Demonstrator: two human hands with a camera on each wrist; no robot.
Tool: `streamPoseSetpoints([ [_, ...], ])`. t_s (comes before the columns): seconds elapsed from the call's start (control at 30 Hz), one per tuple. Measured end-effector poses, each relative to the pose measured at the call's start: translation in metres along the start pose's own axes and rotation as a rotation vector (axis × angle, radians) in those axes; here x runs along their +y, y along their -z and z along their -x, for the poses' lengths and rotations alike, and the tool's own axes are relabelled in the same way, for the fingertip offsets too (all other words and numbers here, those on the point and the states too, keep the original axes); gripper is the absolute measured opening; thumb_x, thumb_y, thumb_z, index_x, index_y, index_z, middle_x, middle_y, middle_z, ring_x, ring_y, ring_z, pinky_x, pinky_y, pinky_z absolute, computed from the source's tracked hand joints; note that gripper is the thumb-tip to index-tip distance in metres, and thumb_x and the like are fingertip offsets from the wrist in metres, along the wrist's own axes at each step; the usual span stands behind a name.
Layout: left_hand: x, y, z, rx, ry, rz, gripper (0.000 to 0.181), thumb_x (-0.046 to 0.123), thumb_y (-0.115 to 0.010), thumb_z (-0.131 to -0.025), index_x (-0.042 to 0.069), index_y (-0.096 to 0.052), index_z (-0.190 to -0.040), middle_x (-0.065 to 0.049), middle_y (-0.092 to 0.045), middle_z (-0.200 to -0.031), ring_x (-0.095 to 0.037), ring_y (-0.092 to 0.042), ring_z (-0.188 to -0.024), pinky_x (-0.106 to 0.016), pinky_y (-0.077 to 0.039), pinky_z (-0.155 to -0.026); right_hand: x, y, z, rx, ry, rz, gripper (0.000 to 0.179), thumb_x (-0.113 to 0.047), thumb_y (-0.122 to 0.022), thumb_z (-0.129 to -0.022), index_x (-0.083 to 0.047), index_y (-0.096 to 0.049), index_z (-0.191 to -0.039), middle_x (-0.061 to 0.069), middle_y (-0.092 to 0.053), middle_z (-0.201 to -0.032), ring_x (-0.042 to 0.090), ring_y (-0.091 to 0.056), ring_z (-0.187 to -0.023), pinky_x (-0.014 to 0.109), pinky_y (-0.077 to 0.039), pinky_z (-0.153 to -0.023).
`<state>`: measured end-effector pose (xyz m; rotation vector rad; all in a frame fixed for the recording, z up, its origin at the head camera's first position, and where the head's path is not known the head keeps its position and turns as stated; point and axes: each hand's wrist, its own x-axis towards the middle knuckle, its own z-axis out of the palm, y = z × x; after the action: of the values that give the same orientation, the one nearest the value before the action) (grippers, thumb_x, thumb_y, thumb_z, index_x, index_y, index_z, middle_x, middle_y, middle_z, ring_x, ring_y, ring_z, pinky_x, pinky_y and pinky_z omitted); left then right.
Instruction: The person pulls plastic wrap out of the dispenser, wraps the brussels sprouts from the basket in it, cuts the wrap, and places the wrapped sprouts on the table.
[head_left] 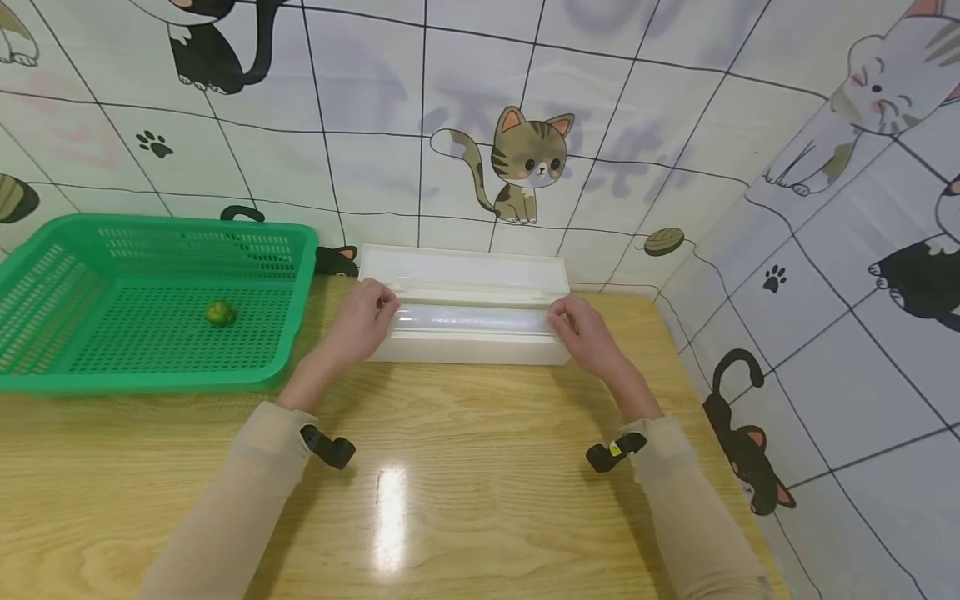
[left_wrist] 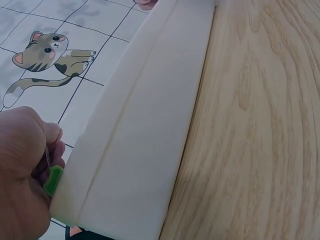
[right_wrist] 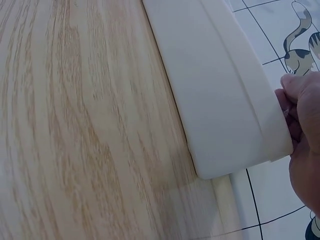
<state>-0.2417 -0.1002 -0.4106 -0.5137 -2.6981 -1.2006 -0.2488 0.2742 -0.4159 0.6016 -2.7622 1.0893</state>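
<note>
A long white cling film dispenser (head_left: 468,350) sits at the back of the table, its lid (head_left: 465,265) raised against the wall. Shiny clear cling film (head_left: 472,319) stretches across the opening. At the left end my left hand (head_left: 365,321) pinches the film between thumb and fingers. My right hand (head_left: 585,335) pinches it at the opposite end. In the left wrist view a small green piece (left_wrist: 53,181) shows beside the curled fingers. The right wrist view has the dispenser's smooth front (right_wrist: 215,95) next to the thumb; the film is mostly hidden there.
A green plastic basket (head_left: 172,385) stands to the left with a small round green item (head_left: 220,313) inside. Cat-patterned covering (head_left: 375,167) lines the wall behind and to the right. The wooden table (head_left: 480,467) ends at the right-hand wall.
</note>
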Motion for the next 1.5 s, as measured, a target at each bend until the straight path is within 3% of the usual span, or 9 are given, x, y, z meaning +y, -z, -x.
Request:
streamPoseSetpoints([
  [0.13,0.002,0.001,-0.001,0.021,0.043,0.036,0.018,0.005,-0.051,-0.106,-0.010,-0.060,-0.106,-0.022,-0.056,-0.103,-0.035,-0.051,-0.092,-0.045,-0.044,-0.081,0.000,-0.001,0.000,-0.005,-0.023,-0.061,0.016,-0.014,-0.058,-0.106,0.001,-0.064,-0.109,0.018,-0.062,-0.113,0.032,-0.054,-0.105,0.050,-0.046,-0.092],
  [0.3,0.002,0.001,-0.002,0.037,0.060,0.067,0.018,0.006,-0.051,-0.106,-0.010,-0.060,-0.106,-0.021,-0.055,-0.102,-0.033,-0.050,-0.091,-0.043,-0.043,-0.078,0.003,-0.002,0.000,-0.020,-0.038,-0.108,0.019,-0.012,-0.069,-0.099,-0.001,-0.069,-0.115,0.015,-0.063,-0.121,0.033,-0.053,-0.122,0.055,-0.042,-0.107],
  [0.67,0.003,0.003,-0.007,0.046,0.091,0.103,0.020,0.008,-0.052,-0.107,-0.011,-0.059,-0.107,-0.020,-0.054,-0.100,-0.033,-0.049,-0.089,-0.041,-0.041,-0.077,0.003,-0.006,-0.007,0.043,0.007,-0.022,0.010,-0.006,-0.072,-0.096,0.002,-0.076,-0.101,0.015,-0.068,-0.114,0.033,-0.058,-0.115,0.051,-0.048,-0.100],
  [0.83,0.000,0.003,-0.008,0.063,0.095,0.106,0.019,0.009,-0.055,-0.107,-0.009,-0.061,-0.105,-0.018,-0.054,-0.095,-0.031,-0.049,-0.085,-0.038,-0.040,-0.074,0.004,-0.009,-0.009,0.075,-0.030,-0.021,0.010,-0.008,-0.068,-0.100,0.002,-0.072,-0.099,0.017,-0.068,-0.113,0.034,-0.059,-0.114,0.051,-0.048,-0.101],
  [1.03,-0.004,0.004,-0.007,0.068,0.047,0.048,0.017,0.009,-0.059,-0.105,-0.007,-0.065,-0.103,-0.015,-0.059,-0.088,-0.030,-0.052,-0.081,-0.037,-0.041,-0.073,0.002,-0.012,-0.010,0.126,-0.109,-0.060,0.017,-0.015,-0.062,-0.104,0.002,-0.067,-0.105,0.019,-0.068,-0.112,0.032,-0.058,-0.105,0.052,-0.046,-0.102],
  [1.2,-0.007,0.001,-0.008,0.049,0.002,-0.008,0.017,0.010,-0.058,-0.105,-0.006,-0.065,-0.103,-0.014,-0.061,-0.084,-0.028,-0.053,-0.076,-0.037,-0.042,-0.070,0.001,-0.014,-0.013,0.187,-0.124,-0.138,0.020,-0.016,-0.064,-0.104,0.003,-0.069,-0.106,0.020,-0.071,-0.113,0.034,-0.063,-0.115,0.050,-0.046,-0.108],
  [1.3,-0.008,0.000,-0.009,0.054,-0.007,-0.016,0.016,0.009,-0.058,-0.105,-0.005,-0.064,-0.103,-0.013,-0.060,-0.082,-0.028,-0.052,-0.074,-0.037,-0.042,-0.068,-0.001,-0.013,-0.014,0.215,-0.136,-0.163,0.021,-0.017,-0.066,-0.103,0.003,-0.071,-0.104,0.019,-0.072,-0.111,0.033,-0.066,-0.111,0.049,-0.050,-0.102],
  [1.4,-0.008,0.000,-0.009,0.065,0.002,0.007,0.015,0.008,-0.059,-0.105,-0.006,-0.065,-0.104,-0.013,-0.061,-0.082,-0.028,-0.052,-0.075,-0.036,-0.043,-0.069,-0.001,-0.012,-0.016,0.238,-0.146,-0.149,0.023,-0.019,-0.068,-0.101,0.003,-0.073,-0.104,0.017,-0.074,-0.104,0.028,-0.066,-0.097,0.038,-0.056,-0.088],
  [1.5,-0.007,0.001,-0.008,0.079,0.031,0.073,0.014,0.007,-0.060,-0.104,-0.006,-0.067,-0.105,-0.015,-0.064,-0.086,-0.028,-0.054,-0.078,-0.035,-0.044,-0.070,0.000,-0.010,-0.019,0.250,-0.167,-0.153,0.025,-0.023,-0.069,-0.101,0.001,-0.074,-0.105,0.015,-0.074,-0.101,0.021,-0.062,-0.087,0.026,-0.050,-0.075],
])
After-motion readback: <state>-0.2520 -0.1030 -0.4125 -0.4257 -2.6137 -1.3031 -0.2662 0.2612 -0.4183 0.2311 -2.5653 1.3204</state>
